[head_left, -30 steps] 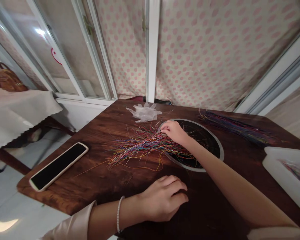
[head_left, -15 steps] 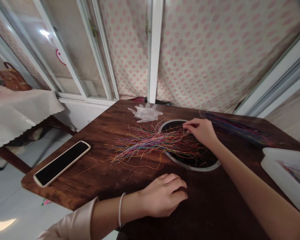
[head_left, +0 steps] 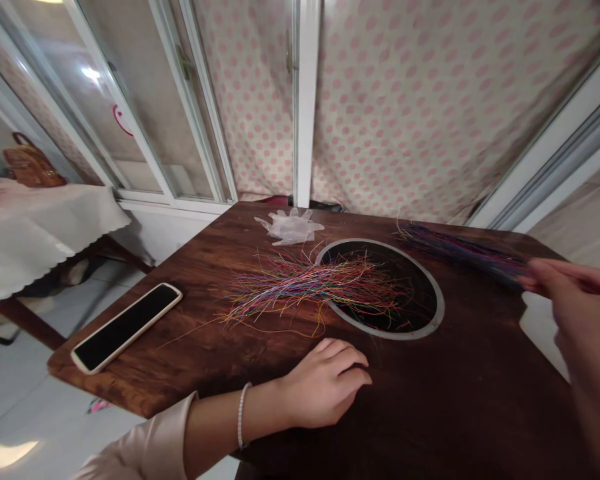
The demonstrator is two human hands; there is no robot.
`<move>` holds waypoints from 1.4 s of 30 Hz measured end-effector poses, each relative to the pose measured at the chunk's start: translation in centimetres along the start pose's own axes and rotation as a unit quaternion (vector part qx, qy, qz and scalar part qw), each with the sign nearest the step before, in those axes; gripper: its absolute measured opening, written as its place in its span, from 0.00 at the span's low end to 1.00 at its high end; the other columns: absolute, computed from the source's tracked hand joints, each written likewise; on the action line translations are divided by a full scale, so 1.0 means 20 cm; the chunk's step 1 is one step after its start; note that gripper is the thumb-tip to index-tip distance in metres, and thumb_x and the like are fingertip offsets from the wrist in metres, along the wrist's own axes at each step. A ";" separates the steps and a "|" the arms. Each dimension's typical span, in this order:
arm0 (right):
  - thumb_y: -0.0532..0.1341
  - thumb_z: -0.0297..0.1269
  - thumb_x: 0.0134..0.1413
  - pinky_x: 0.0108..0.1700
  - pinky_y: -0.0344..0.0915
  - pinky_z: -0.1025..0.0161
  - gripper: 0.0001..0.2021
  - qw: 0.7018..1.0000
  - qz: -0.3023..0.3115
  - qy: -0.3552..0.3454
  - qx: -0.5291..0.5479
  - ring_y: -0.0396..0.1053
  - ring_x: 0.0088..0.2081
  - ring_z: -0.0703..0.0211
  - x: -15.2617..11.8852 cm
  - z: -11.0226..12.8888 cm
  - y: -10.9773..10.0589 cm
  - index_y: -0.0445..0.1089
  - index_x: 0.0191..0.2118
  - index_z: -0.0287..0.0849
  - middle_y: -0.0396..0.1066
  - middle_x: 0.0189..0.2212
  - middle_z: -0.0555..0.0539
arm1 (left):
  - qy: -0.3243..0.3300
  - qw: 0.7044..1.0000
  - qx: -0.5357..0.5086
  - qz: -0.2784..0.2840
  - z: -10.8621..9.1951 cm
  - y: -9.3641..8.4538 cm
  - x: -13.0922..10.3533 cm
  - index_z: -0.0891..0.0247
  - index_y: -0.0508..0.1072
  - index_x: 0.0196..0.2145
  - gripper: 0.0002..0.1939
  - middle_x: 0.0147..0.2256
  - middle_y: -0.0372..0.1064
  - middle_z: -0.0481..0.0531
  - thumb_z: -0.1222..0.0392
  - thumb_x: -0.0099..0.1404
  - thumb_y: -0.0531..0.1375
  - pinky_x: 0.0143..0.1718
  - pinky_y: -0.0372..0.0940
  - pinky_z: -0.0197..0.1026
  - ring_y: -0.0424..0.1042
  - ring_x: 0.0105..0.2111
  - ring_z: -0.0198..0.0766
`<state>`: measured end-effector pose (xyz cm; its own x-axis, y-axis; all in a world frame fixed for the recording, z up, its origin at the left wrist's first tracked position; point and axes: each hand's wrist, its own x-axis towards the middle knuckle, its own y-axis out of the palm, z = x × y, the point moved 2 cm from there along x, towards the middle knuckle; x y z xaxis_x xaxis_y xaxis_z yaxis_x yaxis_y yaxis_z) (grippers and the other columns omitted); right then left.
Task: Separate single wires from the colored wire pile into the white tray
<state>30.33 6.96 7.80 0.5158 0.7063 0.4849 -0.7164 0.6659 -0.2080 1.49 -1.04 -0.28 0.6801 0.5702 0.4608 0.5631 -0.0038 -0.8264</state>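
A loose pile of thin, multicoloured wires [head_left: 300, 287] lies across the wooden table and over part of the round black inset [head_left: 420, 293]. Just in front of the pile, my left hand [head_left: 325, 387] rests on the tabletop, fingers loosely bent and thumb a little apart, with nothing in it. At the right, my right hand [head_left: 575, 293] has thumb and forefinger pinched together by the near end of a darker blue and purple wire bundle [head_left: 470, 253]. Whatever is between those fingertips is too thin to make out.
A phone [head_left: 127, 327] in a pale case lies at the left. Crumpled clear plastic gloves [head_left: 290, 227] sit at the back. A white container [head_left: 543, 333] stands at the right edge, partly behind my right hand. Windows with dotted curtains border the table's far side.
My right hand has moved from above the wire pile, over the round inset, out to the right by the dark bundle's end. My left hand has barely moved.
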 end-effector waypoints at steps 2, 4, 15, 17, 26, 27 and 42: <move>0.66 0.41 0.45 0.22 0.67 0.57 0.08 0.997 -0.027 0.030 0.058 0.73 0.31 0.50 -0.06 0.02 0.03 0.76 0.36 0.55 0.75 0.35 0.48 | -0.032 0.998 -0.040 -0.024 0.00 -0.01 0.01 0.65 0.69 0.44 0.11 0.42 0.71 0.56 0.67 0.65 0.52 0.46 0.61 0.44 0.66 0.43 0.41; 0.69 0.39 0.39 0.24 0.69 0.59 0.06 0.987 -0.041 0.068 0.143 0.71 0.26 0.57 -0.13 0.03 0.10 0.76 0.29 0.49 0.74 0.29 0.48 | -0.077 0.992 -0.087 -0.053 0.00 -0.02 0.01 0.65 0.68 0.48 0.13 0.43 0.70 0.57 0.65 0.65 0.54 0.48 0.61 0.46 0.66 0.44 0.42; 0.65 0.39 0.45 0.24 0.70 0.65 0.06 0.911 0.345 0.094 0.205 0.70 0.20 0.61 -0.66 0.06 0.43 0.75 0.25 0.42 0.71 0.18 0.50 | -0.321 0.806 -0.493 -0.060 0.07 0.00 0.04 0.68 0.74 0.45 0.23 0.27 0.64 0.48 0.46 0.59 0.61 0.26 0.56 0.34 0.58 0.23 0.28; 0.65 0.39 0.45 0.24 0.70 0.65 0.06 0.903 0.361 0.101 0.210 0.71 0.20 0.61 -0.68 0.05 0.44 0.75 0.25 0.42 0.71 0.19 0.50 | -0.348 0.789 -0.499 -0.086 0.09 0.00 0.04 0.69 0.75 0.37 0.22 0.25 0.63 0.48 0.44 0.59 0.60 0.24 0.54 0.34 0.56 0.21 0.28; 0.65 0.37 0.45 0.28 0.74 0.62 0.05 0.882 0.387 0.128 0.237 0.74 0.25 0.59 -0.71 0.03 0.43 0.76 0.28 0.43 0.75 0.22 0.49 | -0.389 0.770 -0.485 -0.142 0.12 0.00 0.04 0.67 0.70 0.20 0.22 0.19 0.61 0.47 0.45 0.61 0.59 0.25 0.53 0.35 0.56 0.20 0.29; 0.65 0.37 0.45 0.29 0.74 0.62 0.04 0.883 0.382 0.132 0.239 0.74 0.25 0.58 -0.70 0.03 0.43 0.76 0.27 0.43 0.75 0.22 0.49 | -0.390 0.765 -0.491 -0.147 0.13 0.00 0.04 0.67 0.70 0.21 0.22 0.20 0.62 0.47 0.45 0.61 0.59 0.26 0.53 0.35 0.56 0.21 0.29; 0.65 0.35 0.44 0.29 0.75 0.63 0.04 0.895 0.361 0.129 0.228 0.75 0.25 0.58 -0.68 0.00 0.43 0.78 0.29 0.44 0.76 0.24 0.48 | -0.404 0.676 -0.581 -0.205 0.12 -0.02 0.05 0.71 0.76 0.26 0.18 0.21 0.65 0.48 0.48 0.55 0.65 0.22 0.51 0.32 0.57 0.19 0.25</move>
<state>17.12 2.94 -0.54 -0.1102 0.9840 0.1399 -0.9936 -0.1126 0.0094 0.89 1.51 -0.29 0.1415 0.9797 -0.1423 0.9343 -0.0846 0.3463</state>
